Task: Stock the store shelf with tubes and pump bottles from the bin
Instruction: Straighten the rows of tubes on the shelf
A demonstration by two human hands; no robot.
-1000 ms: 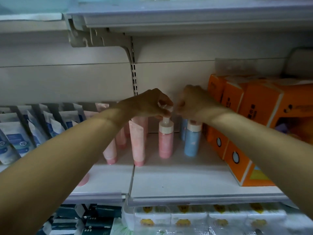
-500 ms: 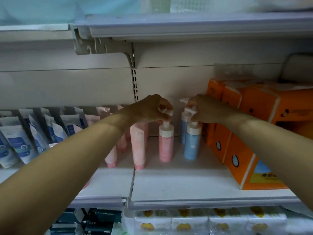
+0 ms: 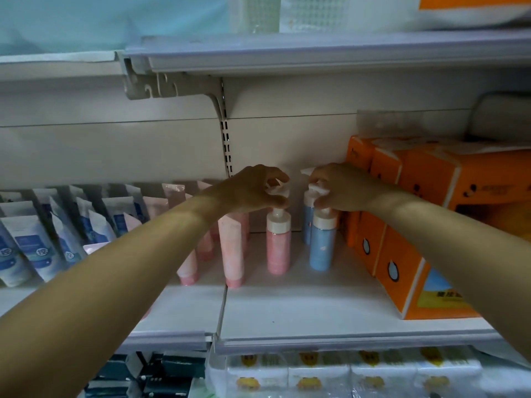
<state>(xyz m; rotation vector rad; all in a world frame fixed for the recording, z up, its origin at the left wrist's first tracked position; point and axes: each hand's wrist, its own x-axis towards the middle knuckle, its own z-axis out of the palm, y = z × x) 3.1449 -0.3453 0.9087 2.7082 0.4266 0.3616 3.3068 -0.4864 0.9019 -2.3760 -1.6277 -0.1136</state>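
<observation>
Standing mid-shelf [image 3: 301,308] near its back edge, the pink pump bottle [image 3: 277,245] and blue pump bottle [image 3: 321,245] are each pinched at the pump head by the left hand [image 3: 253,188] and right hand [image 3: 342,187], so a sideways tug could topple either.

The left hand [image 3: 253,188] covers most of the white pump head of the pink pump bottle [image 3: 277,245], so its spout barely shows. The right hand [image 3: 342,188] hides the pump head of the front pale blue pump bottle [image 3: 321,245], which screens the second blue bottle [image 3: 307,222] behind it. The orange cardboard boxes [image 3: 416,254] run off the right edge, their print too blurred to read. The blue-and-white tubes [image 3: 31,248] are cut off at the left.
</observation>
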